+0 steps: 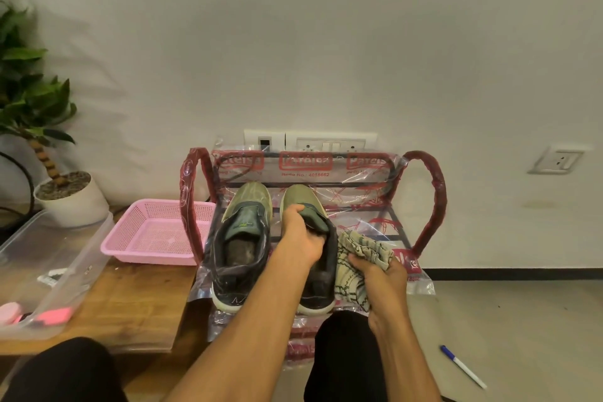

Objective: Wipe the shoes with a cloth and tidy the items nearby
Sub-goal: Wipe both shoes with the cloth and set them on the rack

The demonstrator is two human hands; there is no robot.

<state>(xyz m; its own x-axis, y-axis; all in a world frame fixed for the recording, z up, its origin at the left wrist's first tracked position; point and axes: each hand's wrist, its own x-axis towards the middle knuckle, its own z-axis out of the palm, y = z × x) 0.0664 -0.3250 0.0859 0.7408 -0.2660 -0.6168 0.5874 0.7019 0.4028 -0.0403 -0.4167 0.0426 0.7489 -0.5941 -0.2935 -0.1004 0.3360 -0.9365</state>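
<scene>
Left hand [301, 235] grips olive shoe [301, 198] tongue; right hand [385, 279] clutches crumpled patterned cloth [365, 248].

Two red rack handles [434, 202] hem the shoes [241, 238] sideways; bare shelf [368, 202] opens beyond the cloth [359, 258].

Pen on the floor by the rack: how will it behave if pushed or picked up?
The pen looks thin and rigid, so probably light and stiff. Its round barrel lies flat on smooth floor, so a nudge may roll it.
</scene>
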